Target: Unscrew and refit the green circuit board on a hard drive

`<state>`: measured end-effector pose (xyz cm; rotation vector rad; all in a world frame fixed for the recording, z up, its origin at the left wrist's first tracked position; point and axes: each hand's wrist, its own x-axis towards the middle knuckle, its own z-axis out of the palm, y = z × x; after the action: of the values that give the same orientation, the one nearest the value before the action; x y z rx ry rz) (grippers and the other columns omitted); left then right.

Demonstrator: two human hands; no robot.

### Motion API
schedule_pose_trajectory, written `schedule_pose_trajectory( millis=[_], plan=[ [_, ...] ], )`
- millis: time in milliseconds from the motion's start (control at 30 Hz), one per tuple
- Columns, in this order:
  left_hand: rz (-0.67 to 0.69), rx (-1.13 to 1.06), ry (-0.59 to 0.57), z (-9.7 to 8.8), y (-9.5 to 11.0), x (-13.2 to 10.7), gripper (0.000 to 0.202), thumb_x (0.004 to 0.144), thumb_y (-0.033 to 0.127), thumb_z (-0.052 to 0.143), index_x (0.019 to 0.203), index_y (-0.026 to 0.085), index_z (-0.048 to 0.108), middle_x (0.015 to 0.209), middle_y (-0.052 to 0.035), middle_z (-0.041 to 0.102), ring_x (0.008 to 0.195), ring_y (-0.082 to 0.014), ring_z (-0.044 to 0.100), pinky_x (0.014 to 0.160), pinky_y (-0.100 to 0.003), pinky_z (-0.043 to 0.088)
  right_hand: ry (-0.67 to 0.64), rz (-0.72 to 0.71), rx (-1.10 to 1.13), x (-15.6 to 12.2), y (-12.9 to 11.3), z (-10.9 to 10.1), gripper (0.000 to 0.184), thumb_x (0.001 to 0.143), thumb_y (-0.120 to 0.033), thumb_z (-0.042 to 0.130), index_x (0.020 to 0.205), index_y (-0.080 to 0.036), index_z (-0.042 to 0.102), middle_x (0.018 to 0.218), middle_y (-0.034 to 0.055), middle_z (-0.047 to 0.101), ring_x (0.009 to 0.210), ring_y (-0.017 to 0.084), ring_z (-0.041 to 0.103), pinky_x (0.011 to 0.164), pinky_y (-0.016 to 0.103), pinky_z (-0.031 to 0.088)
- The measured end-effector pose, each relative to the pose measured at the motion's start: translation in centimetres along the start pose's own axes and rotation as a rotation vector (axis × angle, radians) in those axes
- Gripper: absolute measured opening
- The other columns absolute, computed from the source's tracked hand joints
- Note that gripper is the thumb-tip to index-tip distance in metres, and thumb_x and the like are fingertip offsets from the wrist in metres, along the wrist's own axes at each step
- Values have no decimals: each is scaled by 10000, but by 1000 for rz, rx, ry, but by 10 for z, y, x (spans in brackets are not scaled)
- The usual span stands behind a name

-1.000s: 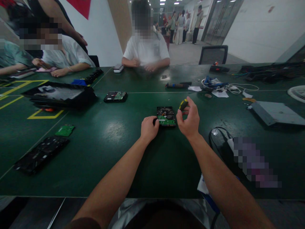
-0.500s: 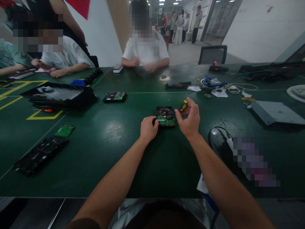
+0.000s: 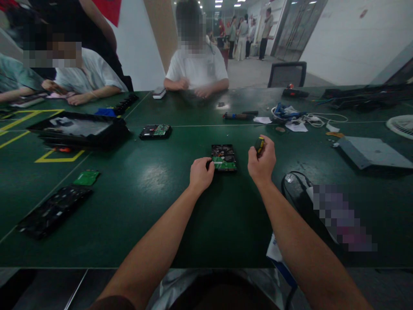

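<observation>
"Hard drive [image 3: 223,157]: location and attitude?"

"On the green counter [image 3: 155,202], straight ahead of the person, between the two hands. Flat, circuit-board side up. Long axis runs away from the person toward the far side; the green board sits at the near end."

"Left hand [image 3: 200,174]?"

"Curled nearly closed, gripping the drive's near-left corner, knuckles on the counter."

"Right hand [image 3: 262,162]?"

"Closed in a fist round a screwdriver [image 3: 259,144], just right of the drive and not touching it. Black-and-yellow handle end points up and away; shaft and tip hidden in the fist, so their direction cannot be told."

"Step in hand?"

"By my reading, a pause with the tool lifted off and the drive braced. Bringing the tip onto a board screw would call for turning it downward, crossing leftward over the drive, and seating it square while the left hand holds firm."

"Other stock?"

"Second drive [image 3: 155,131], farther left, well apart."
</observation>
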<state>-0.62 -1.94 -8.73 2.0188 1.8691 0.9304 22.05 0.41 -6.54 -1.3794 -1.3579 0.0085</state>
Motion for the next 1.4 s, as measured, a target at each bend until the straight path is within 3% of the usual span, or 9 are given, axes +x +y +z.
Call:
schedule_pose_trajectory(
  millis=[100,267,467,600,733,933,1100,1267,1400],
  plan=[
    [4,-1,7,1,-1,0,278,1012,285,569,1210,190,739,1227,-94,765,1187,-271,667,1075,-414,509,9,134,-57,3,22,4,423,921,-393,570,1287,-182,593,1238,130,675,1134,263,631,1055,478,482],
    [4,-32,8,0,-2,0,290,1021,298,561,1218,175,734,1225,-102,763,1184,-272,666,1075,-421,511,-97,323,-121,4,45,9,415,911,-447,586,1177,-140,668,1128,149,718,1045,270,651,1005,444,491],
    [-17,-62,33,-11,-8,2,320,1020,296,556,1271,166,706,1290,-118,736,1235,-260,650,1102,-399,495,-206,295,-176,4,41,14,405,910,-449,595,1150,-140,697,1063,132,734,967,262,666,935,415,510],
    [-58,55,81,-31,-23,8,376,1009,321,547,1327,167,676,1362,-139,698,1311,-288,612,1135,-427,464,-243,301,-181,3,37,13,405,916,-437,594,1160,-131,696,1061,138,733,944,256,665,907,407,513],
    [-174,304,66,-68,-58,9,466,971,368,563,1376,149,631,1388,-185,676,1356,-347,573,1177,-505,394,-269,321,-157,2,36,11,435,923,-463,594,1198,-141,688,1074,134,728,911,253,660,882,415,517],
    [-416,697,113,-151,-148,-15,625,930,501,531,1370,61,592,1511,-285,525,1509,-456,341,1230,-650,205,-234,306,-139,2,44,14,451,908,-443,602,1234,-143,682,1103,145,717,958,270,647,940,460,505],
    [-687,830,128,-205,-211,-43,878,932,657,446,1464,-42,479,1612,-342,359,1514,-543,258,1209,-676,150,-182,243,-146,5,52,19,471,884,-234,513,1319,-131,663,1172,159,689,1141,296,624,1053,498,471],
    [-900,789,56,-219,-242,-54,1001,901,787,361,1531,13,435,1695,-290,253,1522,-588,201,1178,-700,162,-338,127,-140,1,44,21,470,827,-112,464,1203,-144,744,1284,166,658,1148,280,641,1041,486,487],
    [-913,744,55,-216,-259,-51,1009,887,839,266,1517,85,499,1693,-284,266,1529,-569,218,1189,-714,126,-442,159,-130,-2,32,20,384,919,-238,489,1199,-170,744,1132,116,735,1032,268,675,978,470,505]
  ],
)
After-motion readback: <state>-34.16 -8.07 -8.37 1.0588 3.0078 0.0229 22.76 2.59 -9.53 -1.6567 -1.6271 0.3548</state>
